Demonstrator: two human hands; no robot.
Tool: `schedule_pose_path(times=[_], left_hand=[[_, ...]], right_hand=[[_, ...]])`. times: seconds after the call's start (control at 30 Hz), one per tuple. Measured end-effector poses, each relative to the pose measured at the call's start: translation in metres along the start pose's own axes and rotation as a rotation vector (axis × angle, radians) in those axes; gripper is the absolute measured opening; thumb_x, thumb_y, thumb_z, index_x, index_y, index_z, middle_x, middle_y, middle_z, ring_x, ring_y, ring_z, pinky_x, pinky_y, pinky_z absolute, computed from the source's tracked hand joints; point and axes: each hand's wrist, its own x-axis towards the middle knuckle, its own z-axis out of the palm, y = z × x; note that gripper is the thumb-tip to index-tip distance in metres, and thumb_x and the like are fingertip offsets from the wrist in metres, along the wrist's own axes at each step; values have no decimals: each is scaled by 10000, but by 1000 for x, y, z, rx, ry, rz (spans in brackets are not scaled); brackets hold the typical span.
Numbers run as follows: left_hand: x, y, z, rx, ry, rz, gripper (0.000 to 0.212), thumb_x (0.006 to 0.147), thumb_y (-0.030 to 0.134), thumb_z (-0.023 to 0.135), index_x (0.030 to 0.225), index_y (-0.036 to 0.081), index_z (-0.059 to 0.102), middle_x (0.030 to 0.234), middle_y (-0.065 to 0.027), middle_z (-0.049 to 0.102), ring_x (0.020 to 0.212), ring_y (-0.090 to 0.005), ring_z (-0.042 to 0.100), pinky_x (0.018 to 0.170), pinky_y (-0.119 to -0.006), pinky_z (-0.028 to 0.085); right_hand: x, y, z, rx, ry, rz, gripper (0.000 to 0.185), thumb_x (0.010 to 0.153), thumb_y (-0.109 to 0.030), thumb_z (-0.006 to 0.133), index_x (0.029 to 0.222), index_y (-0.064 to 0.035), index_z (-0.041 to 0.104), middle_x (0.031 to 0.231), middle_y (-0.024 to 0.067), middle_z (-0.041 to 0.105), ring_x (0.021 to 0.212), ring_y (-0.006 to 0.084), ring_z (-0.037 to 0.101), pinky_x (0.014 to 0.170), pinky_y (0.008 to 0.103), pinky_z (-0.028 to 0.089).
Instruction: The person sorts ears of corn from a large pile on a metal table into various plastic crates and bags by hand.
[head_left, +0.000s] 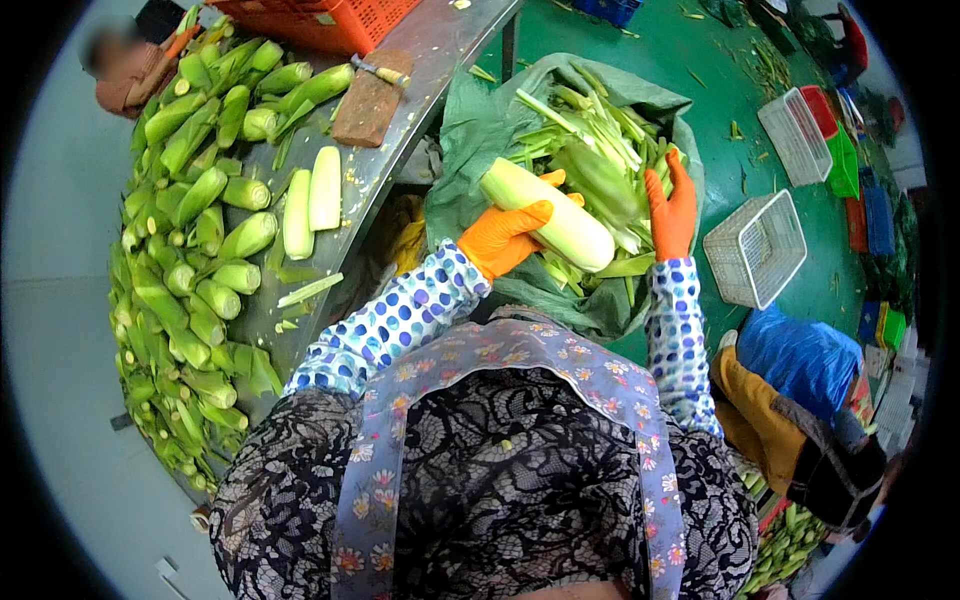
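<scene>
My left hand (506, 236), in an orange glove, grips a pale green ear of corn (551, 215) stripped to its smooth inner husk. The ear lies tilted above a green woven sack (469, 142) full of stripped corn husks (600, 161). My right hand (673, 208), also gloved in orange, is at the sack's right side with thumb and fingers apart, next to loose husks; a blurred green husk lies to its left. Two more stripped ears (325, 189) rest on the metal table (300, 300) at left. A large pile of unstripped ears (199, 195) covers its far side.
A knife (381, 71) lies across a wooden block (370, 105) on the table, near an orange plastic crate (322, 22). White plastic baskets (754, 247) stand on the green floor at right. One person (124, 64) is beyond the pile; another (787, 420) is at lower right.
</scene>
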Motion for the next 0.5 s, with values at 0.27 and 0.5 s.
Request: schedule_pose_path(times=[0.27, 0.5], left_hand=[[-42, 55, -15, 880, 250, 406, 751, 680, 32, 876, 1355, 22, 546, 1286, -59, 626, 1135, -142, 593, 999, -313, 486], [-166, 208, -39, 1798, 1103, -32, 836, 684, 599, 767, 1294, 55, 589, 1178, -224, 672, 1056, -338, 666, 896, -409, 522]], right_hand=[[-46, -44, 29, 291, -346, 60, 415, 981, -179, 611, 1356, -8, 565, 1341, 141, 606, 1221, 229, 582, 1041, 336, 442], [-64, -40, 40, 447, -422, 392, 409, 1019, -196, 572, 1311, 89, 555, 1349, 179, 598, 1246, 248, 572, 1062, 335, 436]])
